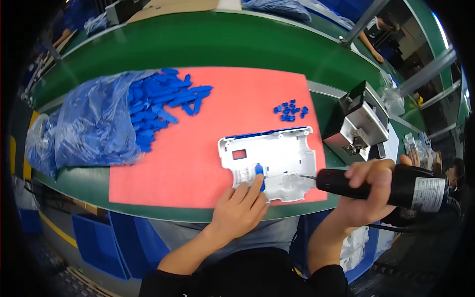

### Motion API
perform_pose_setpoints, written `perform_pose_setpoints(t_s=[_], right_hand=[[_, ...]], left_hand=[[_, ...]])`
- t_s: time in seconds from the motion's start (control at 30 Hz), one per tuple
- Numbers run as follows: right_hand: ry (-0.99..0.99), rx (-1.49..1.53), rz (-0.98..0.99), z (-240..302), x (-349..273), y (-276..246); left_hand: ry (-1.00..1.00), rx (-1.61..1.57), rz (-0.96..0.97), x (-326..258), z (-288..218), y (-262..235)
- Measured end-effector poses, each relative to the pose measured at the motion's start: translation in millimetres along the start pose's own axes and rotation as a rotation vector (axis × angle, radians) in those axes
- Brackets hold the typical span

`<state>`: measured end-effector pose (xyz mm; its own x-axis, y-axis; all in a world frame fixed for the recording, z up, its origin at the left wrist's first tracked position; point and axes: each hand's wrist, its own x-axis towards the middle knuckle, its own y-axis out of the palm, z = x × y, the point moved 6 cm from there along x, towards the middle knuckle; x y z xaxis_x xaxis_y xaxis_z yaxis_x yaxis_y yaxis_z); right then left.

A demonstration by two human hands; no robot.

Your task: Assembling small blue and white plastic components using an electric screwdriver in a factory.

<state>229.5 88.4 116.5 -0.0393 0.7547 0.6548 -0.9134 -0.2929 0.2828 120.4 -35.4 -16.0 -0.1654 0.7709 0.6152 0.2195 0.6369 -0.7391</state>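
Observation:
A white plastic housing [284, 158] lies inner side up on the pink mat, with a blue strip along its far edge and a small rectangular window. My left hand [240, 205] is at its near left edge, index finger stretched out onto a slim blue plastic piece [259, 171] inside the housing. The other fingers are loosely bent; the thumb is mostly hidden. In my right hand [368, 190], fingers wrapped round it, is a black corded electric screwdriver [341, 183]. It lies nearly level, its thin bit pointing left over the housing's right edge.
On the pink mat [168, 183], a clear bag [94, 123] spills many blue plastic pieces [158, 99]. Small blue parts [291, 110] lie beyond the housing. A silver-and-black metal device [358, 123] stands at right. Blue bins [99, 242] sit below the table; another person's arm [372, 49] shows far right.

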Motion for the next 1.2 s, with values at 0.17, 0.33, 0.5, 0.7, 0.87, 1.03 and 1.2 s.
perform_pose_setpoints(t_s=[0.17, 0.33, 0.5, 0.7, 0.87, 1.03, 1.2], right_hand=[[0.089, 0.007, 0.137, -30.1, -27.1, 53.9], [-0.014, -0.073, 0.223, -37.7, -32.1, 73.5], [0.039, -0.08, 0.209, -43.8, -32.7, 75.9], [-0.037, -0.099, 0.282, -52.5, -33.6, 78.7], [0.061, -0.077, 0.394, -52.6, -41.9, 85.2], [-0.012, -0.272, 0.411, -53.2, -46.9, 78.1], [0.104, -0.073, 0.274, -57.8, -40.6, 58.0]], left_hand=[[-0.041, -0.041, -0.057, -1.8, 5.5, -4.7], [-0.082, -0.067, -0.055, -4.3, 6.3, -0.4], [-0.072, -0.073, -0.057, -4.1, 6.9, 0.1], [-0.078, -0.083, -0.051, -2.3, 9.9, -1.4], [-0.033, -0.042, -0.053, -3.2, 6.9, -3.8], [-0.016, -0.048, -0.054, -3.9, 2.5, 1.8], [-0.039, -0.046, -0.055, -4.1, 0.7, 2.4]])
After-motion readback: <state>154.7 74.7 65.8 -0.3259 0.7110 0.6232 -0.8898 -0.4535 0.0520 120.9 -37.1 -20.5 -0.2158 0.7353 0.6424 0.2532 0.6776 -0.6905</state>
